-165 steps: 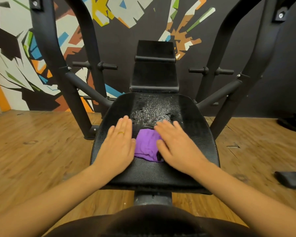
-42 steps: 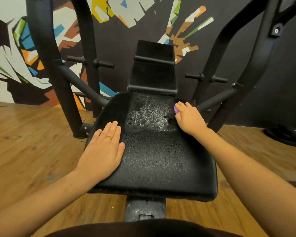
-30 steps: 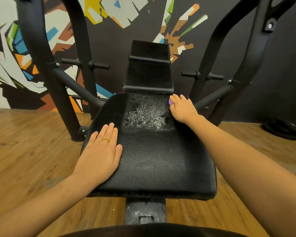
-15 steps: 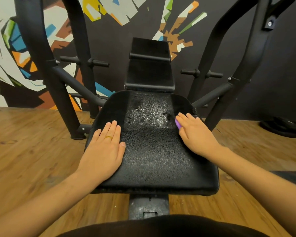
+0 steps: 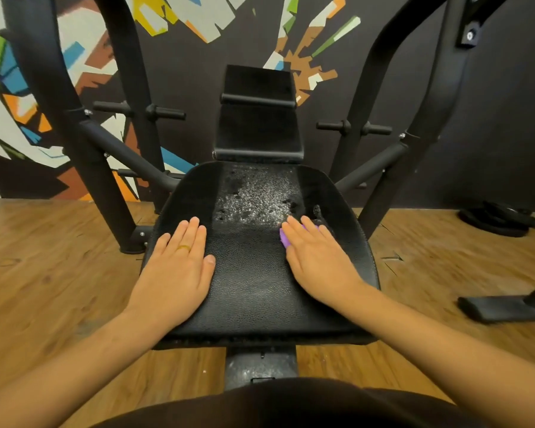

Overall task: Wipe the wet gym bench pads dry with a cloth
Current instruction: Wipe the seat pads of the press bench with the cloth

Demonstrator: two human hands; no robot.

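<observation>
Pressing flat on the cloth [image 5: 284, 238], the right hand [image 5: 318, 264] has its fingers straight and close together, with nothing curled round anything. They point away from the person and a touch to the left. The cloth is purple and almost all of it is under that palm. Only a sliver pokes out on the thumb side and a bit shows between the fingers, so honestly I can't tell which way its long side runs. It sits on the right half of the seat pad [image 5: 250, 291], about halfway up.

The left hand [image 5: 176, 267] is on the left half of the seat pad, also flat, palm down, fingers straight and pointing away, thumb out toward the middle. There's a gold ring [image 5: 184, 247] on one finger. It holds nothing.

The seat pad's long axis runs straight away from the person, and it narrows toward the far end. Across the middle of that far part is a wet patch [image 5: 254, 202] of shiny droplets, just beyond both sets of fingertips. The near part looks matte.

Past the far end of the seat pad the back pad [image 5: 258, 128] rises, tilted back, in line with it. Black frame [image 5: 84, 143] posts stand on both sides of the seat pad, and below it is wood floor [image 5: 44, 273].
</observation>
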